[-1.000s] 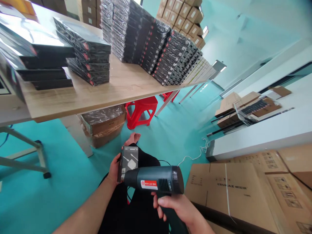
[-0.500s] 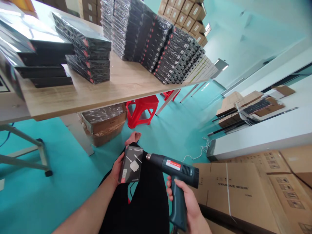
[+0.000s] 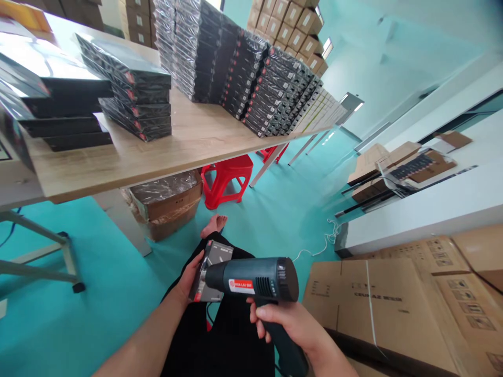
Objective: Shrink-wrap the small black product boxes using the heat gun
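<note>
Over my lap, my left hand [image 3: 189,276] grips a small dark charger box [image 3: 220,253] by its left edge. The box is tilted and shows part of a printed picture. My right hand [image 3: 275,320] is wrapped round the handle of a dark green heat gun [image 3: 251,277] with a red and white label. The gun's nozzle lies over the box face in this view and hides its middle; whether it touches cannot be told.
A wooden table [image 3: 204,131] holds stacked film-wrapped black boxes [image 3: 271,94] and a shorter stack [image 3: 145,104]. Beneath it are a red stool [image 3: 228,175] and an open carton [image 3: 173,201]. Large cartons [image 3: 377,303] stand at my right. A white cord [image 3: 326,243] lies on the floor.
The heat gun has moved left in my right hand, so its nozzle is now over the charger box. The box has tilted in my left hand and its face looks brighter.
</note>
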`<state>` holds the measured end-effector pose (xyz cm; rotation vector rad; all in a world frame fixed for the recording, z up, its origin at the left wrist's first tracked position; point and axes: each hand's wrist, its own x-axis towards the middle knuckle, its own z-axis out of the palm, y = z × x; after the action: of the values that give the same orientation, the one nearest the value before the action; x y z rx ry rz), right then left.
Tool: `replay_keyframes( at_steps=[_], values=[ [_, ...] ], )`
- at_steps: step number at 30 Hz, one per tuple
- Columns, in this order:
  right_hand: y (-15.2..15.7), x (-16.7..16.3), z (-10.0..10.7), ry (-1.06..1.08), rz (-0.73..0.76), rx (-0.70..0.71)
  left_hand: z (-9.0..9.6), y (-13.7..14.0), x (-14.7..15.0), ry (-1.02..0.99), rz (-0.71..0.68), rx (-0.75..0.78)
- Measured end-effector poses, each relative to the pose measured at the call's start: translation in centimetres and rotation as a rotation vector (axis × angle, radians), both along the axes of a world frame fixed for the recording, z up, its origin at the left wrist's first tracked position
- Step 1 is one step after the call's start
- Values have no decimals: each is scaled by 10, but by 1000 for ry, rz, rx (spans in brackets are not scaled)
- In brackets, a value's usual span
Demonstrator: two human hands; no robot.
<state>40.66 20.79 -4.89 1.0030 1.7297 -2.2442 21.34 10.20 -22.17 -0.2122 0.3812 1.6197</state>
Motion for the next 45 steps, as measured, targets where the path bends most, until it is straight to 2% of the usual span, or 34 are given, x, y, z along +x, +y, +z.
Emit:
replay_keyframes(
  at_steps=[4, 5, 7, 10, 11, 12, 15, 17, 22, 27, 31, 33, 40, 45],
  values=[
    [1, -4, -1, 51, -219, 85, -8, -1, -1, -4, -6, -34],
    [0, -4, -1, 50, -229, 94, -10, -1, -1, -4, -8, -36],
    [-2, 1, 1, 10, -128, 80, -11, 0, 0, -6, -10, -25],
    [-5, 12, 1, -69, 113, 39, -9, 1, 0, -28, 26, 4],
    [-6, 15, -1, -78, 128, 46, -8, 1, 0, -31, 43, 11],
    [-5, 17, -3, -79, 93, 63, -8, 1, 0, -31, 56, 16],
    [-1, 18, -12, -49, -193, 127, -7, -1, -1, -24, 60, 14],
    [1, 18, -15, -35, -309, 131, -7, -1, -2, -20, 62, 2],
    [-3, 21, -13, -12, -173, 13, -3, -1, 0, 5, 74, -15],
    [0, 6, -11, 47, -366, 119, -2, -1, 2, 31, 4, -53],
    [-2, -11, -1, 97, -234, 18, -11, -2, 1, 54, -26, -91],
    [0, -15, 1, 104, -209, 11, -14, -2, 0, 54, -19, -95],
    [32, -9, -6, 41, -328, 72, -14, -4, -2, 16, 25, -97],
    [28, -5, -4, 59, -322, 13, -10, 0, -2, 18, 9, -89]
  ],
)
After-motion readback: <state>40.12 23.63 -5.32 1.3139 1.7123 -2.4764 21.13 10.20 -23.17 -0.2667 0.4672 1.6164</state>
